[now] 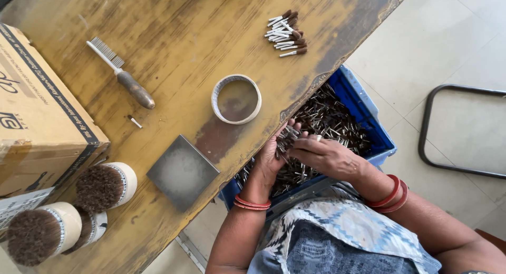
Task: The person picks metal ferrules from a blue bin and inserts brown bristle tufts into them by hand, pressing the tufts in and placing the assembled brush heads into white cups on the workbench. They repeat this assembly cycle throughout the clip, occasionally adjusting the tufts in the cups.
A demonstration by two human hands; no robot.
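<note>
Gathering small brush pieces (286, 138) above the blue crate (369, 121), left hand (271, 155) clamped on a bundle, right hand (324, 155) apparently pinching one, squaring likely next.

On the wooden table (174, 42) there is one cardboard box (37, 116) at the left edge, one metal comb (120, 72) with a wooden handle, one ring of tape (236, 99), one grey square plate (182, 171) near the front edge, and one loose small stick (135, 122). Three round bristle brushes (105, 186) sit at the front left corner, and one pile of white-and-brown sticks (286, 33), too many to count, lies near the far edge. One blue crate (363, 108) beside the table holds countless small dark pieces (327, 118), and two hands, the left hand (274, 155) and right hand (327, 157), are over it.
</note>
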